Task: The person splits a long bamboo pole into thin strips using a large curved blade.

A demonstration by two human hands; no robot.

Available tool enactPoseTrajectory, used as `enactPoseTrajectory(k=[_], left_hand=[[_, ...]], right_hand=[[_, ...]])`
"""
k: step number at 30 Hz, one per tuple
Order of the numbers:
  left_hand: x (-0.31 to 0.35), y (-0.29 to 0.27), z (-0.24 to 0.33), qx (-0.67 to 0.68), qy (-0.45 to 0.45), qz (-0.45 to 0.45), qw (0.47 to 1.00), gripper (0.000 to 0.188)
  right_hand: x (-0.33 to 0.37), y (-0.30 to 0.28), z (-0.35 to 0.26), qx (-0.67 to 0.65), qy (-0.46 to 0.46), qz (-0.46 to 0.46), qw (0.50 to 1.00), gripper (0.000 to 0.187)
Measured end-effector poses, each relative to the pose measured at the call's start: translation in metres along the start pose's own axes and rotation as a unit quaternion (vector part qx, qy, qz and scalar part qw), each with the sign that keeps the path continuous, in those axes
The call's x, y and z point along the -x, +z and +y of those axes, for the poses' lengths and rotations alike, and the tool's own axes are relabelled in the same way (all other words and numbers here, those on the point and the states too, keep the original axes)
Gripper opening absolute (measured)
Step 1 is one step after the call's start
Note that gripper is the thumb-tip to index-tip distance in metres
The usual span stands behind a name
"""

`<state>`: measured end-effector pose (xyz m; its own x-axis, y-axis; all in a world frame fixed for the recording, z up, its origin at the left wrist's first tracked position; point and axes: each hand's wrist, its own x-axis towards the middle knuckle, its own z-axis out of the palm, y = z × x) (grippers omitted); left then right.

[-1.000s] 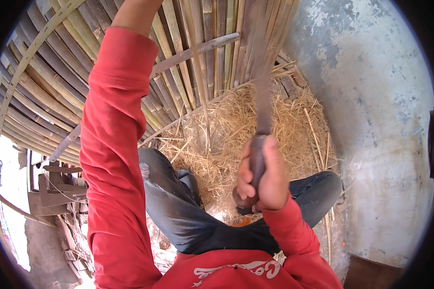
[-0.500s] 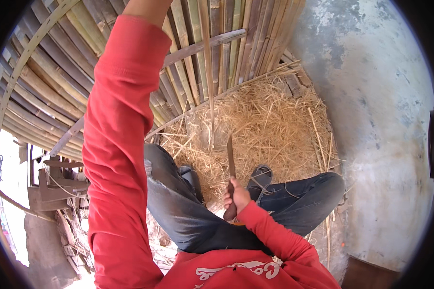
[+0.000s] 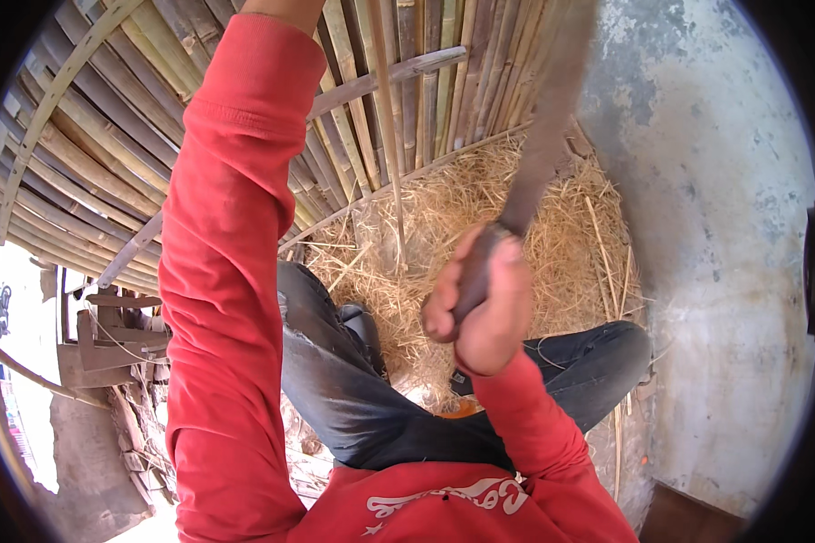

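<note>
The right hand is shut tight around the dark handle of a long knife. The fist sits near the middle of the picture, above the person's lap. The knife's blade goes up and a little to the right from the fist, all the way to the top edge. Its long line runs from low in the middle to high on the right. The blade looks blurry, so its edge is hard to see.

The left arm, in a red sleeve, reaches straight up past the top of the picture. The left hand is out of sight there, so it cannot be told what it holds or if it is shut.

Half a second ago the right hand was lower, down by the knees, and the knife looked small and short, with its tip up. Now the hand is higher and closer, and the blade looks much bigger and leans more to the right. The left arm is in the same place.

Under the hand lie the person's legs in dark jeans. Beyond them is a pile of dry straw. Bamboo poles lean in a fan behind the straw. A thin stick stands upright in front of the poles. A grey wall is on the right.
</note>
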<state>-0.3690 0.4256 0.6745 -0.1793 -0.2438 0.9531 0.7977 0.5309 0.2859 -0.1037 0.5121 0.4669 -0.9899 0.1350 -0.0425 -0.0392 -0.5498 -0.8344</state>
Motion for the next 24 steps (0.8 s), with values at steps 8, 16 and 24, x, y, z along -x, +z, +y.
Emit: enactPoseTrajectory(k=[8, 16, 24], left_hand=[[0.000, -0.007, -0.005, 0.024, -0.005, 0.001, 1.000, 0.067], [-0.011, -0.005, -0.033, 0.393, -0.103, -0.102, 0.908, 0.046], [-0.007, -0.013, -0.015, 0.426, -0.148, -0.152, 0.880, 0.047]], right_hand=[[0.020, -0.053, 0.056, -0.048, 0.421, 0.083, 0.902, 0.050], [-0.008, -0.001, -0.029, -0.048, 0.058, -0.011, 0.997, 0.054], [0.045, -0.053, 0.095, -0.044, 0.434, 0.079, 0.896, 0.048]])
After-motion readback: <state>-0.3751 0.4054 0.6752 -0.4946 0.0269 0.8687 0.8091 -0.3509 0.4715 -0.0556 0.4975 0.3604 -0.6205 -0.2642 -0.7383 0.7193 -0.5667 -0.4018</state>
